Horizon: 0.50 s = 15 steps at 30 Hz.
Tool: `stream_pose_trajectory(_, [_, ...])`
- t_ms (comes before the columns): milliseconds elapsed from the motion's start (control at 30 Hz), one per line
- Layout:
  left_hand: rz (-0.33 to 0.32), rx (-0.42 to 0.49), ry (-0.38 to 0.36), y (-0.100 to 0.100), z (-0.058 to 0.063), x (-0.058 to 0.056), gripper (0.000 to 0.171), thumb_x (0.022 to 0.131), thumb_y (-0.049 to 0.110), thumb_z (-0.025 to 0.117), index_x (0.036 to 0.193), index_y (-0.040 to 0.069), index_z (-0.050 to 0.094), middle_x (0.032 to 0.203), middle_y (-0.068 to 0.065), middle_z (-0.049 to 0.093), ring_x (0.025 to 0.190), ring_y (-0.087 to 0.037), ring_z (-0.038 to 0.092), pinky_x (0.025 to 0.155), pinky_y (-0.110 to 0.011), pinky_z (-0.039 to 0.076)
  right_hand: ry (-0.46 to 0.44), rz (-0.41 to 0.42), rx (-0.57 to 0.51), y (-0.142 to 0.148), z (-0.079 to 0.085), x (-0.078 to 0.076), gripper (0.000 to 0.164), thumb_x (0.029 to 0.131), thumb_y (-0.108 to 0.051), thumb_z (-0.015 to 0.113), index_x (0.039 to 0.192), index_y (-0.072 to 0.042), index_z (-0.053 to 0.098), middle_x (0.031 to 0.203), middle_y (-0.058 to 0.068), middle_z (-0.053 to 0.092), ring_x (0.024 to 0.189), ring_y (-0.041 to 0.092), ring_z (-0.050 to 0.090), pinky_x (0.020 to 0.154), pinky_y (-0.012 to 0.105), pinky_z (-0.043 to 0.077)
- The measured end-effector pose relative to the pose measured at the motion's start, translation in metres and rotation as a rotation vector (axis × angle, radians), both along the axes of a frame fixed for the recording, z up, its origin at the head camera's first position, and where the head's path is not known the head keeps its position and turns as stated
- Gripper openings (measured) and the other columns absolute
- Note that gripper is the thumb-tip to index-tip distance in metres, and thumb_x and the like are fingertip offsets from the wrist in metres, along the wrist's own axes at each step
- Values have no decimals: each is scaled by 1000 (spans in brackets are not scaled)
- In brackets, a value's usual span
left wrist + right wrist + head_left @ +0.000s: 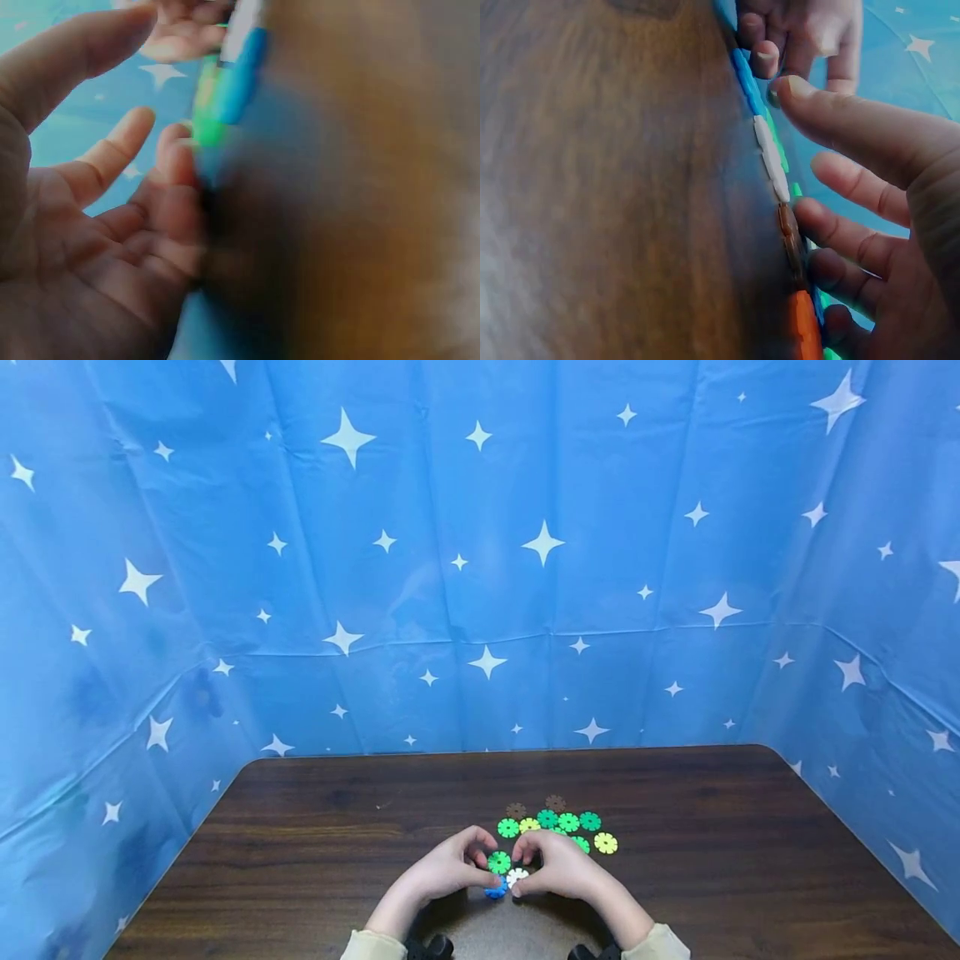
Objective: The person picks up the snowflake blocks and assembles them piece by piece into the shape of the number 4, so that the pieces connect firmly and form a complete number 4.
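Observation:
My left hand [452, 865] and right hand [561, 865] rest low over the table, facing each other with fingers curved and thumbs apart from them. Between them are notched plastic discs: a green disc [498, 862], a blue disc [497, 888] and a white disc [517, 877]. The left thumb tip overlaps the blue disc; the right thumb tip is at the white disc's lower edge. Whether they touch is unclear. In the right wrist view, fingertips are beside a brown disc [789, 232] and an orange disc [805, 326]. Neither hand visibly grips anything.
Behind the hands lie several more discs, green [568, 822], yellow [605, 842] and brown [555, 802], some partly hidden by the right hand. The dark wooden table [315, 835] is enclosed by a blue star-patterned curtain [420, 585].

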State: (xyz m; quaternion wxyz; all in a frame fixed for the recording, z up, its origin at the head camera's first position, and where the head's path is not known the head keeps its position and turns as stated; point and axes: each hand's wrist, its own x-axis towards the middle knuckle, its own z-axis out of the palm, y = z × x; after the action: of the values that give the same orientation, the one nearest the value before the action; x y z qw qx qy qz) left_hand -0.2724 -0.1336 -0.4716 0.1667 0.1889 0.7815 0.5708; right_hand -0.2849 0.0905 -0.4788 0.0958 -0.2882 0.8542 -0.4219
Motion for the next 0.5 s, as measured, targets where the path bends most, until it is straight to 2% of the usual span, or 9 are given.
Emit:
stream_pose_trajectory(167, [-42,-52,-9,-4,-7,-2,36,78,-1,76,110,2,61,85,-6,51,73,-17,47,59,-28,39,-8,7,-8,0,-4,-1,32,71,-22,86,93,-11,66,86,1,56,80,18,50,68,31,41])
stream_pose_trajectory(300, [-78,-121,25,-4,-7,-1,33,79,0,76,110,7,68,90,-7,53,74,-18,48,60,-29,40,15,-3,15,1,-7,-1,29,70,-22,86,92,-14,68,86,-1,54,79,16,48,68,30,41])
stream_pose_trajectory(500, [-57,-179,29,-1,-5,2,31,79,0,76,108,12,74,93,-8,52,79,-19,49,60,-31,42,37,-3,26,3,-8,0,25,70,-19,86,89,-15,70,85,-3,53,79,14,48,69,30,42])
